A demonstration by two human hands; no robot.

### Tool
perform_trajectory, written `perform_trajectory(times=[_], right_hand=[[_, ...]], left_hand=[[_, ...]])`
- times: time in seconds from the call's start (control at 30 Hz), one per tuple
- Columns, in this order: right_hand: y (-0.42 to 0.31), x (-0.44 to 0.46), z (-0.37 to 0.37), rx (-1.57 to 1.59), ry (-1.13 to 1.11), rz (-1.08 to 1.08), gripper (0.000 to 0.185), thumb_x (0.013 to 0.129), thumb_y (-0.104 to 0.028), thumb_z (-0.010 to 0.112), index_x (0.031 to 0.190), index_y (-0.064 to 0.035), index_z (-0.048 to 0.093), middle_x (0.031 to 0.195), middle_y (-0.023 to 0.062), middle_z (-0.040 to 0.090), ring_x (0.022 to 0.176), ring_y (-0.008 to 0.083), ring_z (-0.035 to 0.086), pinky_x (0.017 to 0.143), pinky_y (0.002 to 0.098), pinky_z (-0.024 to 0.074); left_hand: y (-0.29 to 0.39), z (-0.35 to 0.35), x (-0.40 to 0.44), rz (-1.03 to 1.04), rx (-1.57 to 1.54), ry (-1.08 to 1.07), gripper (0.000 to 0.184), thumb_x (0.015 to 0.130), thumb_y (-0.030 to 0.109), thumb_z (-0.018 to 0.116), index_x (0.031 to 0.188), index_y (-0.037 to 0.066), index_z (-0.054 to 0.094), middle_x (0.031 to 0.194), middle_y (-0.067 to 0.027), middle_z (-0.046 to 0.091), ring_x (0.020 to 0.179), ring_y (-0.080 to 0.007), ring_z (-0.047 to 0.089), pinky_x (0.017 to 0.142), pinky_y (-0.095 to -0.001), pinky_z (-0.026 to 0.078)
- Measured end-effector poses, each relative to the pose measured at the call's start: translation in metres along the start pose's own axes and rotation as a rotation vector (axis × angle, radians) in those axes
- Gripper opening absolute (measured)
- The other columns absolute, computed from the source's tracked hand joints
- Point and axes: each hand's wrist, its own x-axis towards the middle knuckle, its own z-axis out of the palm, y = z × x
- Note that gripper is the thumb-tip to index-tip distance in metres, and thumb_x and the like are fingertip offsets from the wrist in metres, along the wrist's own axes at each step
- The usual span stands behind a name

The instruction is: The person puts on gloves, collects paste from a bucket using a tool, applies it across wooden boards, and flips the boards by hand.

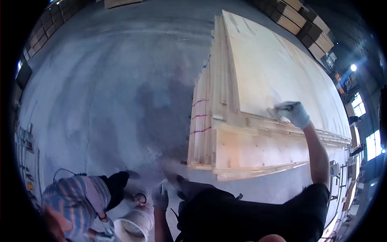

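Note:
A tall stack of large wooden sheets [278,64] stands on the floor to the right, with uneven edges and pink marks on its side. Over the top sheet, near its front edge, is my right hand [296,113] in a pale glove with darker fingertips. Its fingers are closed around something thin that I cannot make out. My left hand [160,196], also gloved, hangs low beside my body, left of the stack and above a white bucket [135,226]. Whether it holds anything is unclear.
At the lower left a person in a striped top [76,201] bends beside the bucket, gloved hands low. Grey concrete floor [113,88] lies left of the stack. More stacked boards [288,18] stand at the back right, others at the far left. Windows are at the right.

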Motion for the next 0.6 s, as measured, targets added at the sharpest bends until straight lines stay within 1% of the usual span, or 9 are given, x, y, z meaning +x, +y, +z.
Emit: perform_trajectory(times=[0.1,0.13,0.23,0.27,0.37,0.4,0.5,0.53,0.6], right_hand=[[-0.033,0.021,0.01,0.071,0.036,-0.01,0.025,0.086,0.002,0.074,0.112,0.0026,0.077,0.102,0.0076,0.079,0.09,0.0108,0.072,0.083,0.0273,0.0599],[-0.035,0.037,0.017,0.308,0.071,0.054,0.031,0.086,0.001,0.074,0.116,0.0042,0.075,0.105,0.0105,0.079,0.091,0.0131,0.073,0.084,0.0287,0.0608],[-0.061,0.086,0.035,0.446,0.186,0.044,0.036,0.087,-0.003,0.076,0.122,0.0043,0.073,0.106,0.0128,0.078,0.091,0.019,0.075,0.08,0.0345,0.0638],[-0.061,0.109,0.042,0.517,0.222,0.029,0.036,0.088,-0.004,0.076,0.122,0.0039,0.072,0.106,0.0128,0.078,0.091,0.0194,0.075,0.079,0.0351,0.0641],[-0.066,0.182,0.069,0.676,0.307,0.088,0.035,0.091,-0.007,0.075,0.123,0.0025,0.072,0.106,0.0116,0.078,0.089,0.02,0.075,0.079,0.0375,0.0644],[-0.073,0.203,0.075,0.743,0.317,0.08,0.034,0.091,-0.009,0.075,0.123,0.0018,0.073,0.106,0.0111,0.078,0.089,0.0199,0.075,0.08,0.0384,0.0643],[-0.082,0.243,0.068,0.828,0.358,0.115,0.032,0.092,-0.012,0.074,0.122,-0.0003,0.074,0.107,0.0105,0.078,0.089,0.0199,0.075,0.082,0.0402,0.0638],[-0.085,0.268,0.067,0.839,0.379,0.142,0.032,0.093,-0.013,0.074,0.122,-0.0011,0.074,0.107,0.0103,0.077,0.089,0.02,0.075,0.083,0.0407,0.0637],[-0.087,0.321,0.068,0.871,0.403,0.173,0.032,0.093,-0.013,0.074,0.122,-0.0019,0.074,0.106,0.0095,0.077,0.088,0.0197,0.074,0.083,0.0411,0.0635]], left_hand=[[-0.014,-0.028,0.104,0.145,0.08,-0.051,0.029,0.104,0.022,0.056,0.12,0.003,0.072,0.107,-0.0203,0.072,0.1,-0.0401,0.066,0.092,-0.0475,0.051],[-0.021,-0.039,0.138,0.188,0.16,-0.09,0.03,0.104,0.022,0.056,0.12,0.003,0.072,0.107,-0.0206,0.073,0.1,-0.0406,0.067,0.092,-0.0477,0.051],[-0.074,-0.052,0.235,0.183,0.174,-0.132,0.03,0.103,0.023,0.056,0.119,0.002,0.072,0.111,-0.0212,0.073,0.102,-0.0414,0.067,0.092,-0.0474,0.052],[-0.112,-0.06,0.257,0.323,0.557,-0.176,0.033,0.104,0.026,0.054,0.119,0.004,0.072,0.114,-0.0213,0.073,0.106,-0.0418,0.067,0.092,-0.0471,0.053],[-0.131,-0.097,0.338,-0.045,0.323,-0.217,0.035,0.104,0.03,0.052,0.12,0.005,0.072,0.115,-0.0216,0.072,0.109,-0.0411,0.066,0.091,-0.0474,0.053],[-0.148,-0.113,0.363,-0.136,0.404,-0.345,0.038,0.106,0.032,0.047,0.124,0.008,0.071,0.119,-0.0218,0.071,0.112,-0.0399,0.066,0.093,-0.0473,0.053],[-0.338,-0.118,0.393,0.145,0.797,-0.552,0.039,0.107,0.032,0.044,0.126,0.007,0.068,0.124,-0.0197,0.069,0.114,-0.0388,0.066,0.094,-0.0465,0.054],[-0.318,-0.141,0.405,-0.002,0.535,-0.527,0.036,0.106,0.031,0.045,0.122,0.006,0.065,0.122,-0.0168,0.07,0.11,-0.0385,0.067,0.094,-0.0468,0.054],[-0.366,-0.148,0.458,0.174,0.75,-0.568,0.032,0.104,0.029,0.047,0.118,0.006,0.063,0.117,-0.015,0.07,0.107,-0.0381,0.067,0.093,-0.0472,0.053]])
